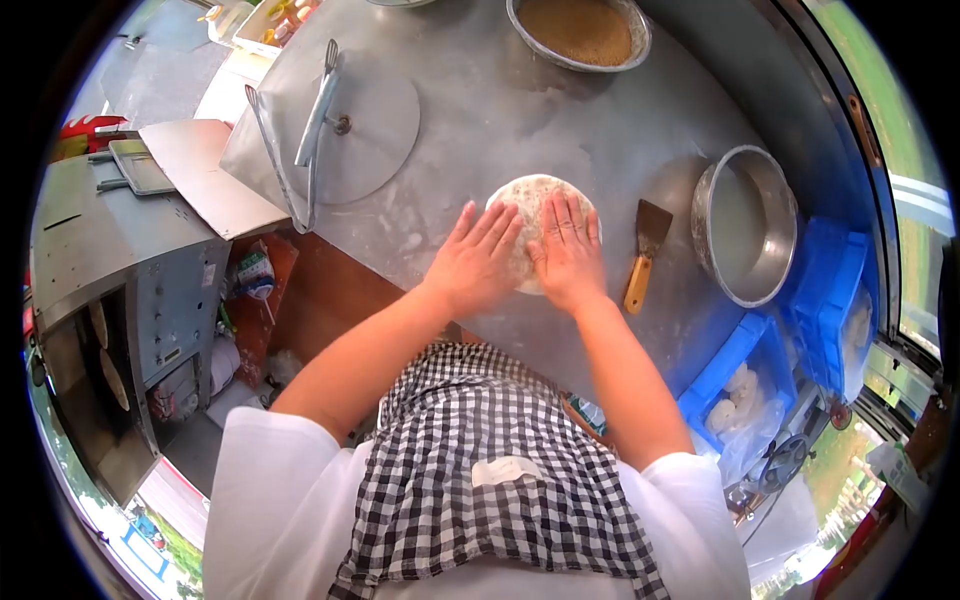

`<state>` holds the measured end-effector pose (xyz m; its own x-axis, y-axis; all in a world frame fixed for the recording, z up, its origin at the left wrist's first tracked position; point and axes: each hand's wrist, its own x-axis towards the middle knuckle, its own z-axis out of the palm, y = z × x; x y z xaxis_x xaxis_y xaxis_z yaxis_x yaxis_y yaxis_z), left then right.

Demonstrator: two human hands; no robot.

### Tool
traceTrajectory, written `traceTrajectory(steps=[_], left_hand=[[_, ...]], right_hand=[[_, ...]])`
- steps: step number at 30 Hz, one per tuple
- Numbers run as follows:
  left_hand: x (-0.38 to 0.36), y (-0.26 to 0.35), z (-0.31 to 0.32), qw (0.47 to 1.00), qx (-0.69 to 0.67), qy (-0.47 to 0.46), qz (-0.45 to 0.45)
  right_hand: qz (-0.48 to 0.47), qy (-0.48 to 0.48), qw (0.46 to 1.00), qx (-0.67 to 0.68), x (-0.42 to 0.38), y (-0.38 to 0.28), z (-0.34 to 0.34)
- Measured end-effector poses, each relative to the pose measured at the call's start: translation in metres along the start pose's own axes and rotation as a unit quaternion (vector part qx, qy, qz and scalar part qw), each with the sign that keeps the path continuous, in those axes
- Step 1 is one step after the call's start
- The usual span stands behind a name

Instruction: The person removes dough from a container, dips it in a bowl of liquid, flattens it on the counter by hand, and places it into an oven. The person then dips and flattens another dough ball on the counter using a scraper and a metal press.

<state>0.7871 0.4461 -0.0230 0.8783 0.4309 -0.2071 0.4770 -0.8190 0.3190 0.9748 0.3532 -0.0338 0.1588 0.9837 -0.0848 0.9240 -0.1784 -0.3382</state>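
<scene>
A round, flat piece of dough [529, 191] with a speckled top lies on the metal table [480, 120]. My left hand [476, 258] rests at its left edge, fingers spread and pointing up and to the right. On the dough's right part lies my right hand [570, 250], flat, with its thumb apart from the fingers. Neither hand grips anything. The palms hide part of the dough. To the right of my right hand is a scraper [653, 228] with a wooden handle, touched by neither hand.
A metal basin [776, 205] stands at the right, a bowl of brown powder [578, 32] at the back. Tongs [318, 120] lie across a round metal lid [385, 130] at the left. Blue crates [712, 378] sit at the lower right, an oven [180, 300] at the left.
</scene>
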Motion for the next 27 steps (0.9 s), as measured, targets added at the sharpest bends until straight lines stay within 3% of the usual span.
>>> traceTrajectory(steps=[4, 7, 11, 14, 18, 21, 24, 25, 27], left_hand=[[0.0, -0.006, -0.01, 0.998, 0.04, -0.053, 0.001], [-0.004, 0.005, -0.01, 0.999, 0.029, -0.002, 0.042], [-0.012, 0.031, -0.009, 0.996, -0.007, 0.013, 0.086], [-0.026, 0.031, 0.018, 0.99, -0.021, -0.026, 0.138], [-0.025, 0.049, 0.001, 0.994, 0.009, -0.063, 0.087], [-0.008, 0.074, -0.01, 0.988, -0.001, 0.008, 0.156], [-0.006, 0.072, 0.009, 0.982, 0.053, -0.078, 0.164], [-0.002, 0.077, 0.008, 0.982, 0.012, -0.122, 0.145], [0.001, 0.081, 0.016, 0.987, -0.003, -0.08, 0.137]], right_hand=[[0.011, 0.007, 0.999, 0.033, -0.011, 0.005, -0.006], [0.024, 0.01, 1.0, 0.013, -0.016, 0.011, 0.0], [0.036, 0.091, 0.993, 0.063, -0.038, -0.001, -0.009], [0.061, 0.143, 0.982, 0.112, -0.069, 0.0, -0.006], [0.095, 0.189, 0.964, 0.163, -0.087, 0.002, -0.016], [0.105, 0.233, 0.946, 0.2, -0.079, 0.012, -0.03], [0.111, 0.262, 0.929, 0.236, -0.073, 0.02, -0.04], [0.11, 0.275, 0.923, 0.246, -0.07, 0.022, -0.047], [0.126, 0.276, 0.914, 0.269, -0.081, 0.023, -0.051]])
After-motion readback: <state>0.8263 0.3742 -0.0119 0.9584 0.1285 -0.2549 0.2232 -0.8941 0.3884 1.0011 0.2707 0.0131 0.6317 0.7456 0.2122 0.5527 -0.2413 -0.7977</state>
